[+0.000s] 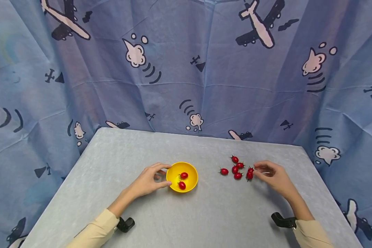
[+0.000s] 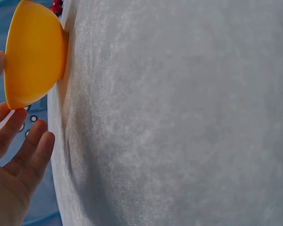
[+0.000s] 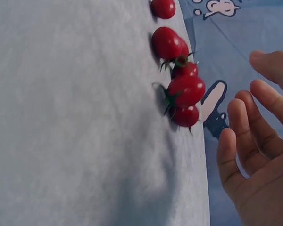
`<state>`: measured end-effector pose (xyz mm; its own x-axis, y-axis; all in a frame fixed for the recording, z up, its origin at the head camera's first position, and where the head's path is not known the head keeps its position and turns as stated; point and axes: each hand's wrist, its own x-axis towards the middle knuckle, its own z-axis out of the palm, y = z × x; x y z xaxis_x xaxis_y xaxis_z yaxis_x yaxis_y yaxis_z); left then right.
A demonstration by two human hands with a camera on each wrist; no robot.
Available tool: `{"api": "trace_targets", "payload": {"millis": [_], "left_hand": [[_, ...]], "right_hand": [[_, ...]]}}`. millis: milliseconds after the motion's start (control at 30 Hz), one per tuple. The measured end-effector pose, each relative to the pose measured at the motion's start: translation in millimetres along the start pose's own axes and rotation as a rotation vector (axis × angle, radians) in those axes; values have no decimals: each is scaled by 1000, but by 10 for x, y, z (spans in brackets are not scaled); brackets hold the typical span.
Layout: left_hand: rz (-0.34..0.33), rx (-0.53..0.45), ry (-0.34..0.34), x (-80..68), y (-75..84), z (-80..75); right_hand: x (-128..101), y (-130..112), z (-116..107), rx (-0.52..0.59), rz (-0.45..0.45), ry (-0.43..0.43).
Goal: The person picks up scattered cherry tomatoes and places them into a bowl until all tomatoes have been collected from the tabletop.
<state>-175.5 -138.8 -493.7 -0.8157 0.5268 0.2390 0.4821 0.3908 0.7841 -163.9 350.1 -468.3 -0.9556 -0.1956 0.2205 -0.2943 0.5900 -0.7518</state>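
Note:
A yellow bowl (image 1: pixel 192 185) stands upright on the table with two cherry tomatoes (image 1: pixel 182 185) inside. My left hand (image 1: pixel 148 179) holds the bowl's left side, thumb and index finger at the rim; the other fingers extend away from the wall in the left wrist view. Several red cherry tomatoes (image 1: pixel 238 176) with green stems lie in a loose group to the bowl's right. Beside the group's right end is my right hand (image 1: pixel 273 176), thumb and fingers parted. In the right wrist view nothing shows between those fingers, and the nearest tomatoes (image 3: pixel 186 91) lie apart from them.
A pale grey cloth covers the table (image 1: pixel 210 217). Behind it hangs a blue curtain (image 1: pixel 173 69) printed with planes and clouds. A black wrist mount (image 1: pixel 125 224) sits on the left wrist, another mount (image 1: pixel 283 220) on the right.

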Motion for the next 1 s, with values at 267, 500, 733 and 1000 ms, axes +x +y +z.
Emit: {"api": "trace_targets", "payload": {"millis": [267,500,733,1000], "left_hand": [[-34,-4,-14,5,5,-5],[-38,-7,-18,5,-1,1],[-34,-8,-18,10,1,0],[-12,-1,-3,6,3,-2]], "right_hand": [[-78,96,4,-10,0,-10],[-128,109,69,-76,65,-27],[-135,61,106,-91,140,-41],[-124,36,195,-110,166,-40]]}}
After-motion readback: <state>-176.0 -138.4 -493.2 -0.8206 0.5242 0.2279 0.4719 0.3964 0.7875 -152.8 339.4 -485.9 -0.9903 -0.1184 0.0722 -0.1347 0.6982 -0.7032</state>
